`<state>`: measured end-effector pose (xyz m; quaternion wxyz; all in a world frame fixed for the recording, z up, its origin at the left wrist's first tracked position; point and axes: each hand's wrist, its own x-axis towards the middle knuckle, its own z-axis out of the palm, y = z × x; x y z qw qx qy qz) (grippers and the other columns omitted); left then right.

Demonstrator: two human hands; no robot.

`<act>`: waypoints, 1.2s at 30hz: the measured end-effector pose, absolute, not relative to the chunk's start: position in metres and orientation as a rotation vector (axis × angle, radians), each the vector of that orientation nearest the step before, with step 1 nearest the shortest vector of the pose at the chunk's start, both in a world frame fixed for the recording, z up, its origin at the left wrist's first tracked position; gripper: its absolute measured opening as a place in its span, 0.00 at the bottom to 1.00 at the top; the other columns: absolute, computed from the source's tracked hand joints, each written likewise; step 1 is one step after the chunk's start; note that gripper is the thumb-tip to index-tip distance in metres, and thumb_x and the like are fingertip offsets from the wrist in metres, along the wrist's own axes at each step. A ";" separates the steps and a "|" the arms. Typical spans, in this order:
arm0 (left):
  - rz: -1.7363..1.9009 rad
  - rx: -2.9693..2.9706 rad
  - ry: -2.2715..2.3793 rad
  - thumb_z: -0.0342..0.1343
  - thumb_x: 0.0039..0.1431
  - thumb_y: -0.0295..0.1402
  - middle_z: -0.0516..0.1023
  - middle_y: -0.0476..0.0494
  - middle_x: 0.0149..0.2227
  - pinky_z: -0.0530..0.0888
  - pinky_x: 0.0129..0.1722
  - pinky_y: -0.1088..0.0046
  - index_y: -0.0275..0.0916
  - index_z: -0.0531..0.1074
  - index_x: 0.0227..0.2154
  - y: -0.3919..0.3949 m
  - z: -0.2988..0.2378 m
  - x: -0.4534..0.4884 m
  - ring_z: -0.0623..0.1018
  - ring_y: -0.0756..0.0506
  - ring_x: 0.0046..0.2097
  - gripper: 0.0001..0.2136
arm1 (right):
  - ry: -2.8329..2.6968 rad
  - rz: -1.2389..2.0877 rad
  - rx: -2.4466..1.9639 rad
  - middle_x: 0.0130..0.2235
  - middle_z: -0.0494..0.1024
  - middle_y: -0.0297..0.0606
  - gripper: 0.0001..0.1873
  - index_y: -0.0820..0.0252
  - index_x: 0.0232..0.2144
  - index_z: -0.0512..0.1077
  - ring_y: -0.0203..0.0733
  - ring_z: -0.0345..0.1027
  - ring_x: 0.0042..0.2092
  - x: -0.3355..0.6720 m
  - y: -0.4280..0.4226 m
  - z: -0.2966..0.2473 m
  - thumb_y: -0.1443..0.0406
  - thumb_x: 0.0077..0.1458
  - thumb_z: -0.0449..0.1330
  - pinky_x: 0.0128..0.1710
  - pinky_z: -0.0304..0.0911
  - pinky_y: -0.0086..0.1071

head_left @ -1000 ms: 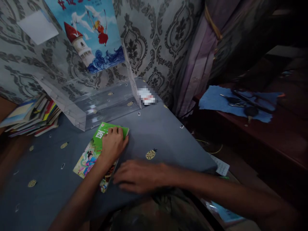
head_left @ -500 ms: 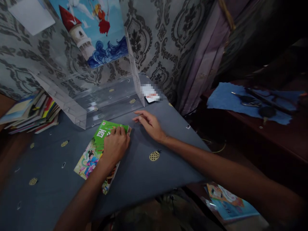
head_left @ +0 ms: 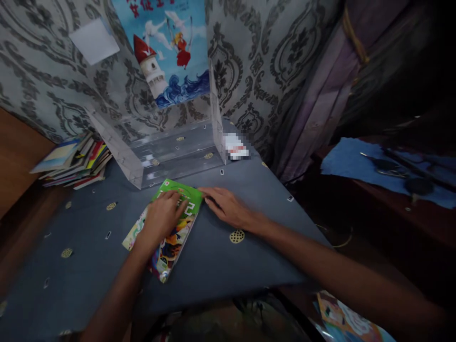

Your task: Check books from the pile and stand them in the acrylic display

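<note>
A picture book (head_left: 180,237) with a green top band, white lettering and colourful cartoon figures lies closed and slanted on the cloth-covered table. Across its cover rests my left hand (head_left: 164,209), palm down, with fingers laid over the green band and hiding part of the lettering. My right hand (head_left: 228,206) is at the book's upper right corner, its thumb and index finger close together on that corner. Just behind the book stands a clear acrylic rack (head_left: 133,164) with upright side panels.
Several stacked books (head_left: 76,161) sit at the table's left. Beside the rack's right panel lies a blurred white item (head_left: 235,147). A blue cloth (head_left: 349,156) with glasses covers part of a dark surface at right. Below the table edge shows another picture book (head_left: 347,313).
My right hand has come from beyond the book to its upper right corner. My left hand has slid left across the cover and its fingers have loosened. The camera view has shifted left.
</note>
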<state>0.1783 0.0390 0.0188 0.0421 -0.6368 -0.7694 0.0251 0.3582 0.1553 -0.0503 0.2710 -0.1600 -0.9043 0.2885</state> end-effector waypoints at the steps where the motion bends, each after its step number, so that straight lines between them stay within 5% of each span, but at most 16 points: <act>1: 0.094 -1.860 -2.407 0.47 0.71 0.40 0.77 0.38 0.55 0.75 0.48 0.63 0.39 0.75 0.48 0.030 0.020 0.168 0.76 0.38 0.54 0.15 | -2.454 0.752 -0.422 0.52 0.78 0.48 0.20 0.59 0.60 0.65 0.48 0.72 0.52 0.359 0.153 -0.050 0.65 0.69 0.47 0.54 0.68 0.48; 7: 0.124 -1.596 -2.593 0.42 0.72 0.38 0.79 0.36 0.50 0.76 0.41 0.65 0.40 0.68 0.60 -0.028 0.008 0.131 0.81 0.38 0.47 0.20 | -2.497 0.722 -0.454 0.51 0.77 0.46 0.17 0.57 0.56 0.68 0.48 0.72 0.52 0.361 0.134 -0.044 0.63 0.69 0.48 0.55 0.69 0.47; 14: 0.053 -1.591 -2.573 0.46 0.71 0.36 0.80 0.37 0.43 0.74 0.40 0.68 0.37 0.73 0.53 -0.033 -0.005 0.155 0.81 0.40 0.42 0.16 | -2.472 0.811 -0.512 0.63 0.69 0.50 0.21 0.57 0.61 0.65 0.51 0.62 0.65 0.346 0.151 -0.050 0.59 0.69 0.49 0.62 0.62 0.53; 21: -0.005 -1.668 -2.555 0.45 0.71 0.33 0.78 0.38 0.42 0.72 0.42 0.68 0.36 0.72 0.49 -0.005 -0.007 0.172 0.79 0.41 0.44 0.13 | -2.435 0.720 -0.562 0.62 0.70 0.56 0.21 0.64 0.58 0.68 0.54 0.61 0.66 0.328 0.197 -0.071 0.63 0.66 0.51 0.63 0.61 0.52; 36: 0.112 -1.750 -2.475 0.43 0.71 0.33 0.77 0.36 0.43 0.73 0.37 0.66 0.37 0.74 0.43 0.019 0.007 0.164 0.78 0.38 0.47 0.14 | -2.483 0.568 -0.581 0.60 0.71 0.53 0.21 0.62 0.57 0.69 0.54 0.66 0.61 0.321 0.208 -0.065 0.68 0.63 0.51 0.61 0.62 0.50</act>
